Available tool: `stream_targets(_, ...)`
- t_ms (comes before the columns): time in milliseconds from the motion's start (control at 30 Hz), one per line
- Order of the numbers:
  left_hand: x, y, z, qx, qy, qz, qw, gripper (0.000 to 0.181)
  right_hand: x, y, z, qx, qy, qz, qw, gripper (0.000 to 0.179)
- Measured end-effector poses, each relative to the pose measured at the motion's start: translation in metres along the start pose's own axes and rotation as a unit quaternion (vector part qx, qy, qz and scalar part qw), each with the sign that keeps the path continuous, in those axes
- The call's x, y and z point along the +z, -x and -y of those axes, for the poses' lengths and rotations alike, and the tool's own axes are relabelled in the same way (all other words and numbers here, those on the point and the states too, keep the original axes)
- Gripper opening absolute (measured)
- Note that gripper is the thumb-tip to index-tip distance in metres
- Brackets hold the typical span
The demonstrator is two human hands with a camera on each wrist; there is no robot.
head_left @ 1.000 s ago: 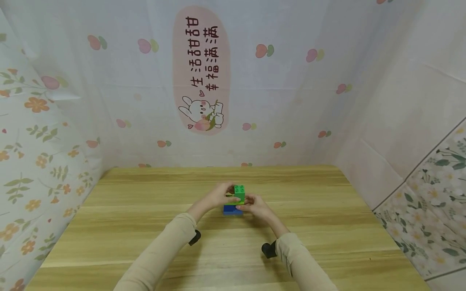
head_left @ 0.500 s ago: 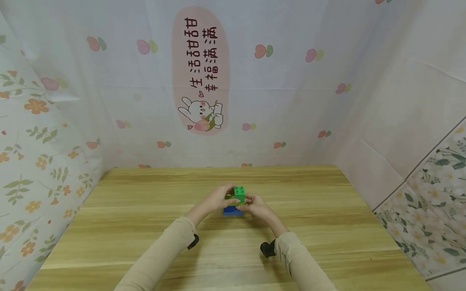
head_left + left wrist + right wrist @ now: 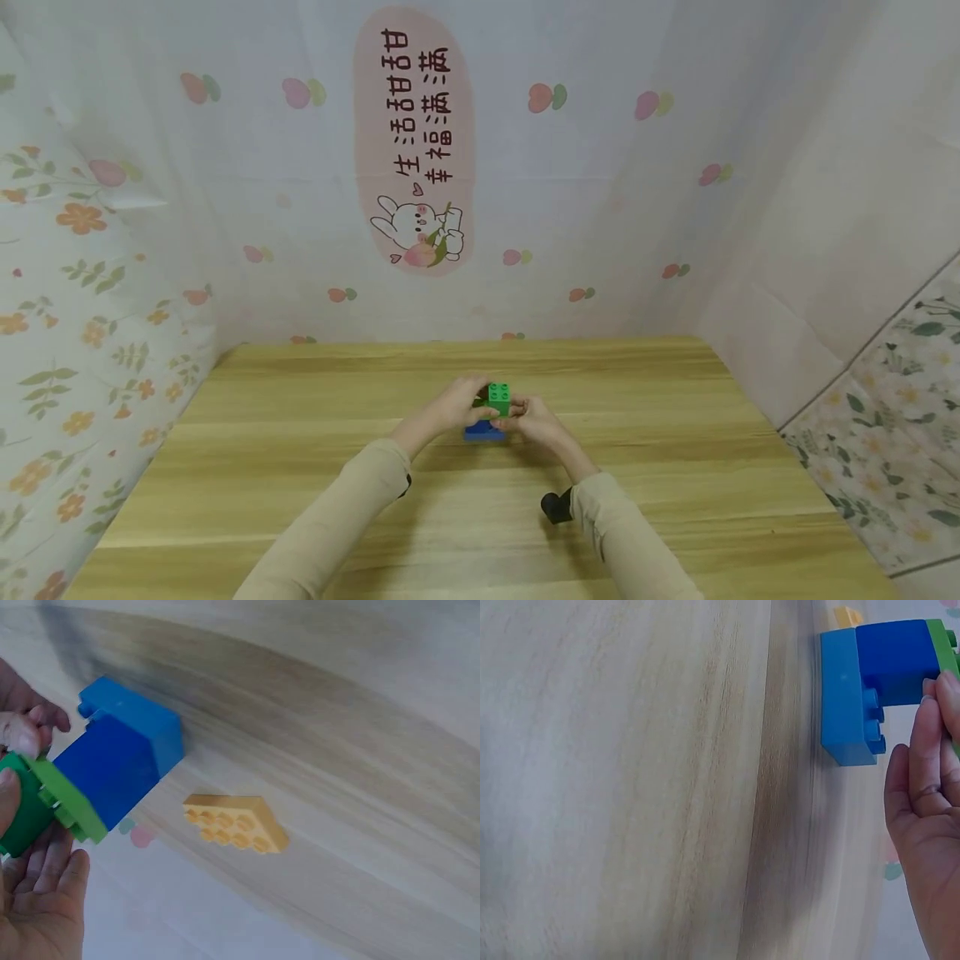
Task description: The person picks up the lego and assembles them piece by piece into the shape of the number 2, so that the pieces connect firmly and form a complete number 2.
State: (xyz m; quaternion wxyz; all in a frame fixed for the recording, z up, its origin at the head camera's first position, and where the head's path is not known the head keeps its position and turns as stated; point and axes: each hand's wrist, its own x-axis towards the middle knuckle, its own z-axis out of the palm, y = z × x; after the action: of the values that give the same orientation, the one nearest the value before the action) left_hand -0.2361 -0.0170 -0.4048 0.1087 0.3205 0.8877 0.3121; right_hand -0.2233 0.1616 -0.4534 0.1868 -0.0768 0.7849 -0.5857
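A stack of toy building bricks stands on the table. At its base is a light blue brick [image 3: 840,694], with a dark blue brick [image 3: 109,765] on one end, studs bare beside it. Above lies a lime green plate [image 3: 71,799], topped by a green brick [image 3: 498,398]. My left hand [image 3: 453,404] holds the green brick between thumb and fingers, its other fingers [image 3: 56,866] beside the lime plate. My right hand [image 3: 536,423] pinches the lime plate's edge with thumb and fingertips. The hands hide part of the stack in the head view.
A yellow studded brick [image 3: 236,821] lies on the wooden table [image 3: 480,517] beyond the stack, out of sight in the head view. A patterned cloth [image 3: 600,208] hangs behind the table. A black wrist mount [image 3: 557,506] sticks out near my right sleeve.
Both hands stay around the stack, with only small finger movements. My left forearm has turned slightly, and its black mount is now mostly hidden. The head view has shifted a little.
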Motion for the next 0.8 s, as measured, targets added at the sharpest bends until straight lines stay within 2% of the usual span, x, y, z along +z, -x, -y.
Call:
stream_targets(100, -0.0007, -0.0038, -0.003, -0.008, -0.011, 0.009, 0.9999, 0.038, -0.0026, -0.0001, 0.0004, 0.006, -0.008, -0.001, 0.9999, 0.044)
stream_targets(267, -0.0004, -0.0061, -0.005, -0.016, -0.004, 0.009, 0.9998, 0.036, -0.0054, 0.0004, 0.0035, 0.002, -0.008, 0.003, 1.0, 0.044)
stream_targets(500, -0.0007, -0.0064, -0.0041, -0.031, -0.004, 0.002, 0.9995, 0.039, -0.0061, -0.0023, 0.005, 0.02, -0.009, -0.012, 0.9997, 0.057)
stream_targets(667, -0.0015, -0.0057, -0.004, -0.044, -0.015, 0.007, 0.9989, 0.037, -0.0049, -0.0046, 0.0041, 0.012, -0.01, -0.008, 0.9998, 0.049)
stream_targets(800, -0.0019, -0.0042, -0.0042, -0.049, -0.017, 0.015, 0.9985, 0.039, -0.0033, -0.0039, 0.0033, 0.011, -0.016, 0.005, 0.9998, 0.052)
